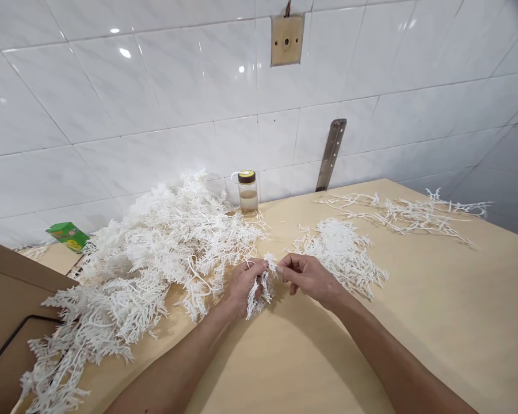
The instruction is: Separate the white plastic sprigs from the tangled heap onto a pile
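My left hand [243,283] is closed on a white plastic foliage sprig [259,293], whose leafy tips hang below the fingers. Thumb and fingers of my right hand [306,277] pinch at the sprig's upper end, close beside the left thumb. To the left spreads a large heap of white artificial branches [168,236], reaching down to the table's front left. Just beyond my right hand lies a smaller pile of short white sprigs [343,253]. Bare white stems [408,215] lie loosely at the back right of the table.
A clear bottle [248,198] with a dark and yellow lid stands at the table's back edge, by the tiled wall [164,86]. A green box [68,236] leans behind the heap. At the left is a brown cardboard box [12,305]. A metal strip [330,155] rises against the wall.
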Available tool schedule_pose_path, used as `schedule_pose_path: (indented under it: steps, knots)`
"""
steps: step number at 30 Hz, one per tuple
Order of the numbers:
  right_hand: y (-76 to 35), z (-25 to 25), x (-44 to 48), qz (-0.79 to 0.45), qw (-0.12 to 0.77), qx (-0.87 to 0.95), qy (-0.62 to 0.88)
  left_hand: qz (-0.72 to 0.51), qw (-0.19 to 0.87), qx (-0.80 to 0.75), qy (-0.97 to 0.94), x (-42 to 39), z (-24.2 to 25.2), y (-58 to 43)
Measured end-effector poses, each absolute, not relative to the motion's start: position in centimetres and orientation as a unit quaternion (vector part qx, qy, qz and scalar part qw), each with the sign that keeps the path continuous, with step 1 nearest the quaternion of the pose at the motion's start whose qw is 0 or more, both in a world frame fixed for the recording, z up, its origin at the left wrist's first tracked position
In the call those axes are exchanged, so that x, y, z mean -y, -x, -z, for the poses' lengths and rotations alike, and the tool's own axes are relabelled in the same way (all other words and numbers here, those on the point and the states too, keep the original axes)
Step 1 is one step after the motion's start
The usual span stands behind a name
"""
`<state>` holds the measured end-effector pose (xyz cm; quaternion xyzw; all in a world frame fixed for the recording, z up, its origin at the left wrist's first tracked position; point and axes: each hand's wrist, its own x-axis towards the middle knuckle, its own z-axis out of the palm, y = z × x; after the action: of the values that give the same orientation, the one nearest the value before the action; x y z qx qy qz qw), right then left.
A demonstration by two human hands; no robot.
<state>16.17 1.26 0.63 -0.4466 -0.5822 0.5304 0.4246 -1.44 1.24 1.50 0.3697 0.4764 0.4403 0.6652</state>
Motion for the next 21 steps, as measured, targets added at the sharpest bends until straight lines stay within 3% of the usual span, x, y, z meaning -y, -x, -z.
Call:
schedule_pose_path:
  steps: [5,9,21]
  knots:
    - [-16.8,-0.7,-1.8,-0.543,0.442,0.511,0.5,-0.413,0.658,-0.48,-0.408,-0.8,-2.3,1.4]
    - [-16.8,-0.7,-1.8,-0.577,0.401,0.543,0.459,-0.397,0.661,-0.449,-0.452,-0.6,-2.7,1.3]
    - [-17.0,-1.7,-1.5,-0.536,0.402,0.555,0.492,-0.377,0.628,-0.469,-0.494,-0.5,-2.9,0.9]
